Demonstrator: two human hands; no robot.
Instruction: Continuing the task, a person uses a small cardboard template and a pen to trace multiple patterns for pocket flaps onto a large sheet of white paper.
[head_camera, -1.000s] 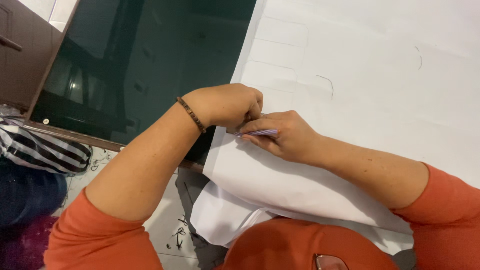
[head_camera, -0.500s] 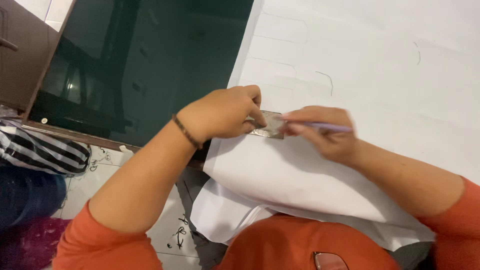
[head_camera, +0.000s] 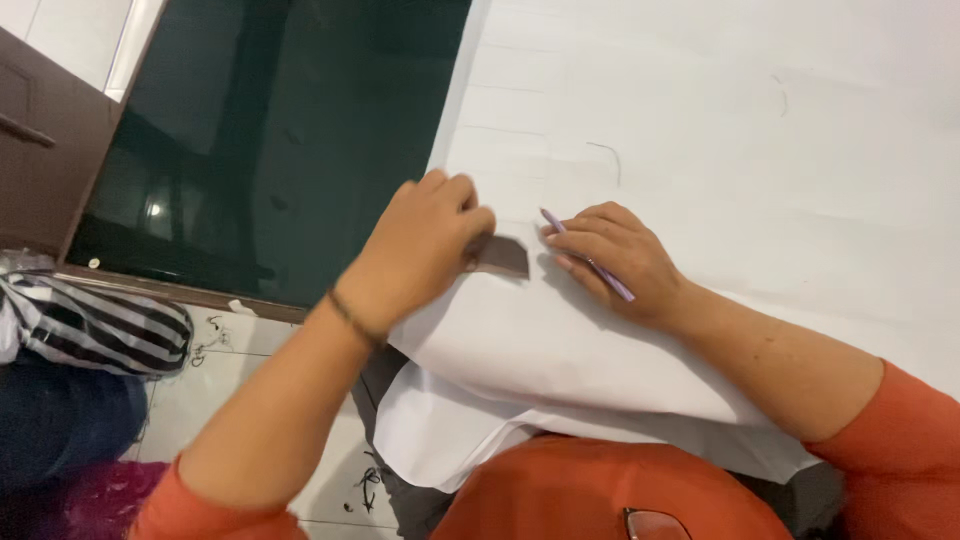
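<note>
White paper sheet (head_camera: 720, 150) covers the right of the dark glass table (head_camera: 270, 150); the left hand (head_camera: 420, 250) pinches a small dark flat piece (head_camera: 500, 256) lying on the sheet's near-left part, while the right hand (head_camera: 610, 255), just right of it, grips a lilac pen (head_camera: 590, 258).

A dark green glass tabletop (head_camera: 280, 130) lies beside a brown wooden cabinet (head_camera: 45, 150), while below its edge a black-and-white striped cloth (head_camera: 95, 325), a dark blue bundle (head_camera: 60, 420) and a pale marbled tile floor (head_camera: 235, 375) show.
</note>
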